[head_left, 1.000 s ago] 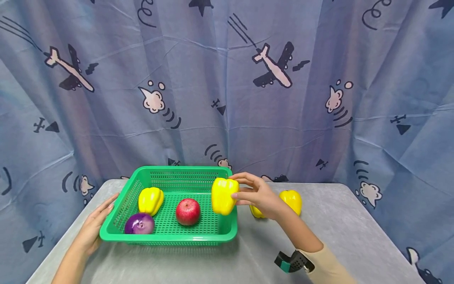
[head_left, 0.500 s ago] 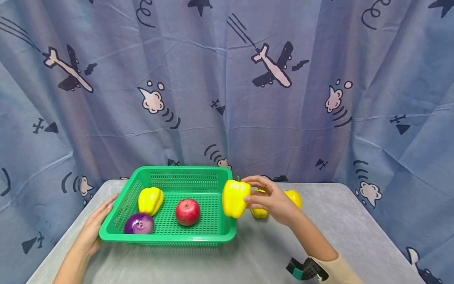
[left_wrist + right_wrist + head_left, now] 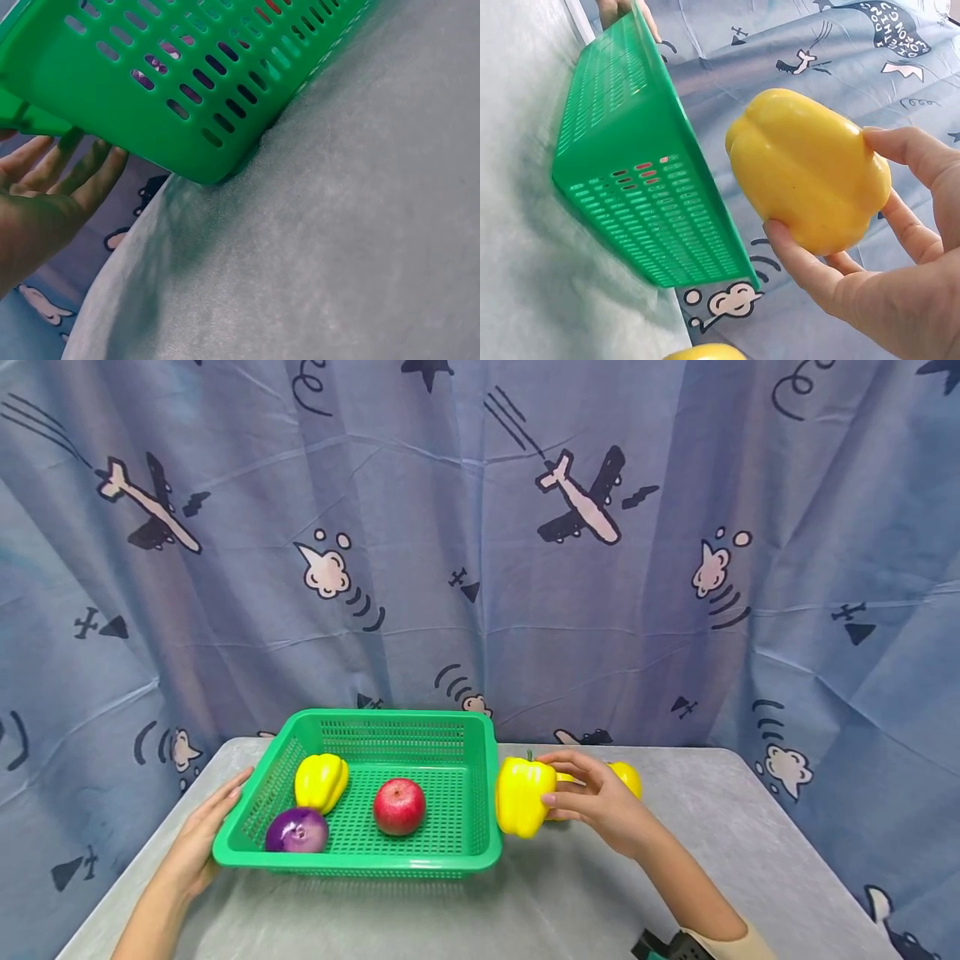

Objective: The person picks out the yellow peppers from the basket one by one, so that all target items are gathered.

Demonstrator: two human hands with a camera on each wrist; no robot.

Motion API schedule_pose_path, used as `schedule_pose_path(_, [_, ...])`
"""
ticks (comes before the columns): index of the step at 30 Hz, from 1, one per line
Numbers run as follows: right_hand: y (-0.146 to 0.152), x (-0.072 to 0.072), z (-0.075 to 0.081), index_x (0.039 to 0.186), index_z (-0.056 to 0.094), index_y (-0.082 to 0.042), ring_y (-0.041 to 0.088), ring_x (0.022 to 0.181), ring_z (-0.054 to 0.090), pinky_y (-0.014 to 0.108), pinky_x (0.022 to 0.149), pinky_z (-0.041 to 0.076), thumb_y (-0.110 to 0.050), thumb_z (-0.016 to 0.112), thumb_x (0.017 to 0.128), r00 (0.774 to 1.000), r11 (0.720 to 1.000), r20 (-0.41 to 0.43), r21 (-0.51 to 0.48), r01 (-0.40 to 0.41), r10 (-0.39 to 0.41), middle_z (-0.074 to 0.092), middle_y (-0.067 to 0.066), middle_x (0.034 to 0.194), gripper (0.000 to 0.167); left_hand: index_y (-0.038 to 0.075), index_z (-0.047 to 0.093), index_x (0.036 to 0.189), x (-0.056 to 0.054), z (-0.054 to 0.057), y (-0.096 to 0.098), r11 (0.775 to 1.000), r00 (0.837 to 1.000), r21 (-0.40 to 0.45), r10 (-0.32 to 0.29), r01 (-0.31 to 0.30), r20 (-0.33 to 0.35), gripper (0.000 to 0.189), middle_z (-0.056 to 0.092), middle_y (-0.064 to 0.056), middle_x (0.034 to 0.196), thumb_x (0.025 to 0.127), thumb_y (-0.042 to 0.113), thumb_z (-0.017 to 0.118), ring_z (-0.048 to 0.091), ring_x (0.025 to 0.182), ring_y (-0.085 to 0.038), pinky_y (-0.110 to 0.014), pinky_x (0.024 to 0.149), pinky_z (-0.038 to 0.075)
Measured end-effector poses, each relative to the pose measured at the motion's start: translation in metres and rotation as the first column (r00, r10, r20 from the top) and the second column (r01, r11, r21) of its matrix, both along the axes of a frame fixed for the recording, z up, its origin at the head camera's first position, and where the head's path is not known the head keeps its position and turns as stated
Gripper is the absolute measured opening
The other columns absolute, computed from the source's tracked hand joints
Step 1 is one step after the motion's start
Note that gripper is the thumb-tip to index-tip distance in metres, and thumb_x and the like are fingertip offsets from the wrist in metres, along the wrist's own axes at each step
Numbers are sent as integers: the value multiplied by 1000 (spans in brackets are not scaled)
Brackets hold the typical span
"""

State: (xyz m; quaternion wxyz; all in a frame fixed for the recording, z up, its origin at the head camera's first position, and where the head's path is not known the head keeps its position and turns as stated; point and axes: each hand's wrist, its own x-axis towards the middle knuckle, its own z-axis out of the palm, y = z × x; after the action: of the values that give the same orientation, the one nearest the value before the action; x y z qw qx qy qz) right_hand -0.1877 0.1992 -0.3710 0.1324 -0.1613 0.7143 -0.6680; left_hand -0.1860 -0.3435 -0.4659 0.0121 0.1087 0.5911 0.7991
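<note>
My right hand [image 3: 600, 802] pinches a yellow bell pepper [image 3: 521, 802] by its right side, between thumb and fingertips. The pepper hangs upright just outside the right wall of a green basket [image 3: 360, 862], its stem up. In the right wrist view, the pepper [image 3: 810, 172] is raised beside the basket [image 3: 622, 142]. My left hand [image 3: 198, 839] touches the basket's left side; in the left wrist view its extended fingers [image 3: 97, 180] reach under the rim. Inside the basket are another yellow bell pepper [image 3: 321, 783], a round purple vegetable [image 3: 297, 831] and a round red fruit [image 3: 399, 807].
Two more yellow peppers lie on the grey table [image 3: 585, 893] behind my right hand: one pepper [image 3: 627, 778] shows its upper part, the other is mostly hidden. A blue patterned curtain [image 3: 480, 568] hangs behind the table.
My right hand has carried the yellow bell pepper rightward and slightly down, from over the basket's right end to outside its wall. My left hand and the basket stay put.
</note>
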Motion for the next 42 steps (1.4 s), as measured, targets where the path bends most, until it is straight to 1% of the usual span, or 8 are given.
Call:
schedule_pose_path(7, [11, 5, -9, 142, 57, -7, 19, 115, 67, 44, 97, 63, -7, 72, 99, 1000, 1000, 23, -23, -4, 5, 37, 32, 155, 46, 42, 66, 138, 2, -1, -3, 1000, 1000, 1, -8, 8, -7, 47, 70, 16, 125, 117, 14, 35, 72, 102, -7, -27, 80, 65])
schedule_pose_path(11, [17, 7, -13, 140, 59, -11, 20, 117, 67, 40, 97, 63, -6, 71, 100, 1000, 999, 28, -31, -5, 6, 36, 33, 155, 42, 39, 65, 140, 1, -3, -5, 999, 999, 22, -35, 36, -32, 48, 69, 16, 130, 116, 11, 33, 71, 109, -6, -26, 84, 64])
schedule_pose_path(15, [23, 10, -19, 138, 61, -15, 19, 116, 67, 38, 97, 63, -7, 70, 101, 999, 1000, 40, -29, -4, 5, 40, 30, 153, 39, 35, 66, 141, 1, -4, -6, 998, 997, 32, -54, 56, -53, 51, 70, 15, 131, 116, 9, 30, 71, 110, -6, -27, 85, 64])
schedule_pose_path(18, [27, 11, -22, 136, 62, -19, 18, 115, 68, 38, 96, 63, -6, 70, 101, 999, 1000, 47, -30, -5, 6, 46, 23, 148, 38, 34, 67, 140, 1, -4, -6, 998, 997, 28, -55, 57, -55, 51, 70, 14, 130, 116, 7, 30, 71, 109, -7, -27, 85, 64])
schedule_pose_path(21, [31, 12, -26, 134, 63, -22, 17, 115, 67, 37, 96, 63, -6, 69, 101, 998, 999, 55, -32, -4, 5, 47, 20, 146, 37, 34, 67, 140, 1, -4, -6, 997, 996, 28, -65, 67, -60, 52, 70, 13, 130, 116, 7, 30, 71, 109, -7, -27, 85, 64])
schedule_pose_path(30, [39, 14, -40, 139, 61, -16, 17, 118, 64, 39, 98, 62, -6, 69, 101, 996, 1000, 85, -22, 6, -4, 40, 29, 153, 41, 33, 67, 141, 2, -4, -6, 995, 993, 34, -91, 94, -80, 53, 70, 13, 131, 116, 6, 29, 72, 109, -7, -27, 85, 64])
schedule_pose_path(35, [44, 13, -47, 138, 62, -20, 16, 118, 64, 39, 97, 62, -8, 69, 101, 993, 1000, 117, -15, 2, 0, 43, 25, 151, 39, 32, 67, 140, 2, -4, -6, 993, 990, 49, -107, 112, -91, 54, 70, 13, 132, 116, 5, 28, 72, 110, -7, -27, 85, 64])
schedule_pose_path(42, [50, 11, -56, 136, 64, -22, 17, 117, 64, 41, 96, 63, -8, 68, 102, 991, 1000, 133, -15, -17, 19, 51, 12, 144, 37, 29, 65, 144, 1, -5, -6, 985, 983, 79, -142, 152, -116, 55, 70, 11, 134, 116, 4, 26, 72, 111, -8, -27, 87, 64])
